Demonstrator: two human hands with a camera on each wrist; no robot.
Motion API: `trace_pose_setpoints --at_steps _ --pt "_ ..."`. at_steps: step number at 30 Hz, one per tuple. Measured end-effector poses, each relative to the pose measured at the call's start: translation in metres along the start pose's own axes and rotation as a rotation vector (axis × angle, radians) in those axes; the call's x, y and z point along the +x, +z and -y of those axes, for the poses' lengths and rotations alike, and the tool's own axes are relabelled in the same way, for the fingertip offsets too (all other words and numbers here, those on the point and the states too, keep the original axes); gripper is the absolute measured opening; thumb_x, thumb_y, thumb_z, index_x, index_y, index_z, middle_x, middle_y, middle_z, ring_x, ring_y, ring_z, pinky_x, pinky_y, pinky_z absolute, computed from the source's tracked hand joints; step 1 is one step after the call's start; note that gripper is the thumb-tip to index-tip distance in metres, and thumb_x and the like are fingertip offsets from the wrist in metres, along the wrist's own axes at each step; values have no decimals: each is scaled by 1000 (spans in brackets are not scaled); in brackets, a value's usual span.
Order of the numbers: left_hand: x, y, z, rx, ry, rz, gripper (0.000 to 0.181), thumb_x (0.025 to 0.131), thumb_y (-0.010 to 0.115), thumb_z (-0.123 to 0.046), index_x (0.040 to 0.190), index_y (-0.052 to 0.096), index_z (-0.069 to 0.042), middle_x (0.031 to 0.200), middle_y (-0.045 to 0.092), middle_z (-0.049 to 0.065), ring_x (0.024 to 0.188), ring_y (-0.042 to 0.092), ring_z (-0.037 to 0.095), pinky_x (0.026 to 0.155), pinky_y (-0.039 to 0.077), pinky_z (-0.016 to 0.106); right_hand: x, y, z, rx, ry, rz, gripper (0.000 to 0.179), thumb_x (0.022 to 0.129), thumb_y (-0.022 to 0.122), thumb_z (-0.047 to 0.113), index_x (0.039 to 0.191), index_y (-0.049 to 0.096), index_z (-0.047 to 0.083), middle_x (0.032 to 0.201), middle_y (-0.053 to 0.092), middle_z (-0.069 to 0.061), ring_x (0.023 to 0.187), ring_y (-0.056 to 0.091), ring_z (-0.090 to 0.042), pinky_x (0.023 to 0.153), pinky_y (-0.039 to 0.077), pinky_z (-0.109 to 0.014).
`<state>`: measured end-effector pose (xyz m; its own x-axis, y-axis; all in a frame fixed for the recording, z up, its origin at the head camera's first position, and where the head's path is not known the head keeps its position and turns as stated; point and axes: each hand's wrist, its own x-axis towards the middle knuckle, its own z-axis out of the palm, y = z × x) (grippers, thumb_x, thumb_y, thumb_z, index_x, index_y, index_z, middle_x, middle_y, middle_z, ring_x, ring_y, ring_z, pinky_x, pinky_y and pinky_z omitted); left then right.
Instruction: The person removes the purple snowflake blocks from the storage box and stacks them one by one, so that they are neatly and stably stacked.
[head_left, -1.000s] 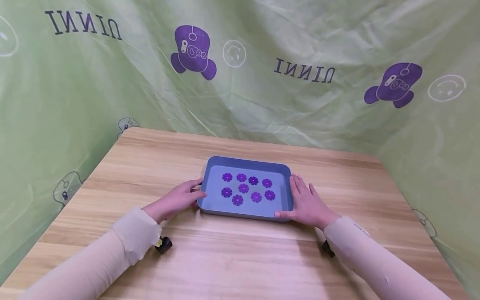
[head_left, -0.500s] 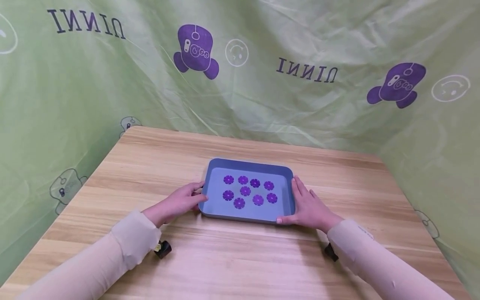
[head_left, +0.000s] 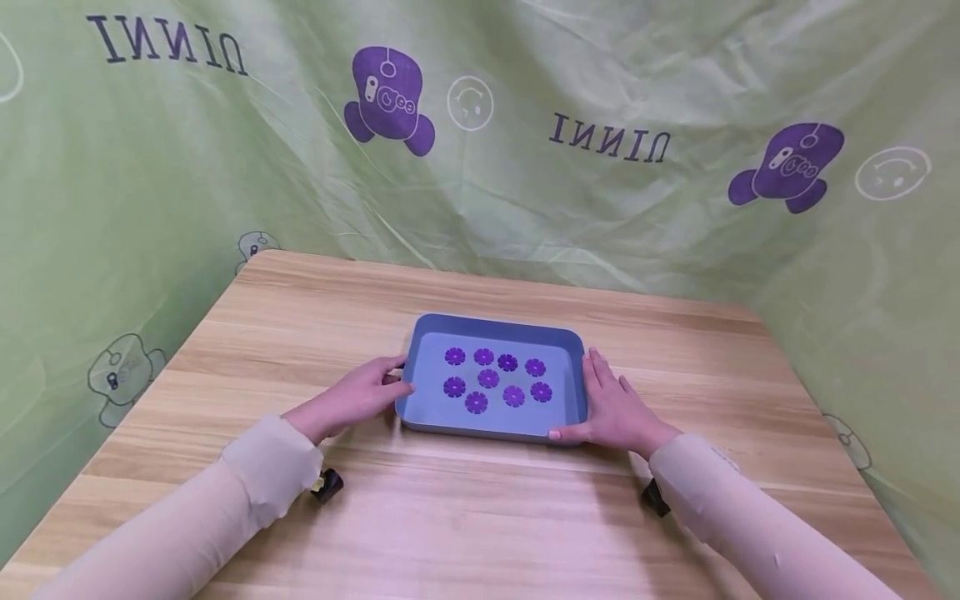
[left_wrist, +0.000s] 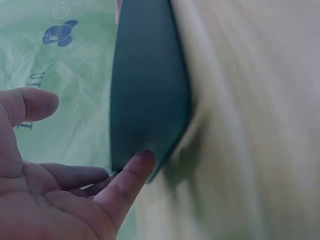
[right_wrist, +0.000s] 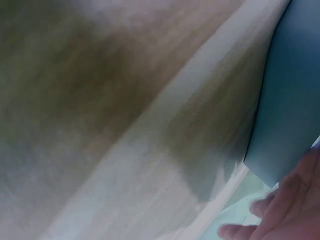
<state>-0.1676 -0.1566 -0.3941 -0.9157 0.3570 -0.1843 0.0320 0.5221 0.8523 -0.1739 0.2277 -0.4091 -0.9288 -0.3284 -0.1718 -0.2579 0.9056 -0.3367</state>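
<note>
A shallow blue-grey tray point(head_left: 427, 408) sits on the wooden table in the head view. Several purple notched plastic discs point(head_left: 488, 378) lie spread flat on its floor, apart from one another. My left hand point(head_left: 356, 397) is at the tray's left side, its thumb over the rim. In the left wrist view, one straight finger point(left_wrist: 131, 182) touches the tray's outer wall point(left_wrist: 150, 85). My right hand point(head_left: 618, 412) rests against the right side with straight fingers, the thumb by the front right corner. In the right wrist view, that hand shows only partly, beside the tray wall point(right_wrist: 290, 100).
The light wood table point(head_left: 480, 517) reaches beyond the tray on all sides. A green printed cloth point(head_left: 480, 200) hangs behind and along both sides. Small black devices show under the left cuff point(head_left: 327, 486) and the right cuff point(head_left: 655, 498).
The head view shifts slightly. Both hands keep their places at the tray's sides, and the discs lie as before.
</note>
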Motion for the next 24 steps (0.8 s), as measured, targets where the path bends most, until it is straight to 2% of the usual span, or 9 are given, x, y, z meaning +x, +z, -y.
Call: trace_pose_setpoints --at_steps 6,9,13,16,19,24 --pt "11 -5 -12 161 98 -84 68 101 61 -19 153 32 14 153 38 34 138 44 49 114 36 58 1 2 -1 42 13 -23 145 72 81 72 158 3 -14 166 -3 -32 153 6 -48 119 8 -68" --pt "21 -2 -19 197 135 -106 66 99 63 -18 151 35 13 153 37 34 139 42 48 116 33 57 2 1 -1 43 10 -10 144 72 81 72 158 3 -14 166 -1 -33 153 5 -47 119 8 -67" --pt "35 3 -27 163 130 -47 64 99 63 -16 150 38 13 149 44 32 138 44 45 114 37 54 3 -1 -1 46 17 3 144 73 82 70 158 2 -14 166 -2 -33 153 8 -48 119 9 -67" --pt "40 7 -29 149 105 5 60 99 63 -16 147 42 14 146 49 32 135 48 44 112 41 53 2 0 0 59 31 0 145 72 83 70 158 1 -13 166 -3 -33 151 14 -50 119 10 -67" --pt "40 9 -27 153 81 30 57 100 63 -16 144 45 16 143 52 32 132 51 44 111 43 52 0 1 2 65 41 -1 147 70 83 72 158 0 -12 166 -2 -33 150 17 -51 119 10 -68" --pt "36 12 -24 144 72 27 55 99 64 -16 141 47 16 140 55 31 129 54 42 109 44 51 -2 0 2 33 37 6 144 71 82 72 158 5 -13 166 3 -34 152 11 -49 119 8 -67"
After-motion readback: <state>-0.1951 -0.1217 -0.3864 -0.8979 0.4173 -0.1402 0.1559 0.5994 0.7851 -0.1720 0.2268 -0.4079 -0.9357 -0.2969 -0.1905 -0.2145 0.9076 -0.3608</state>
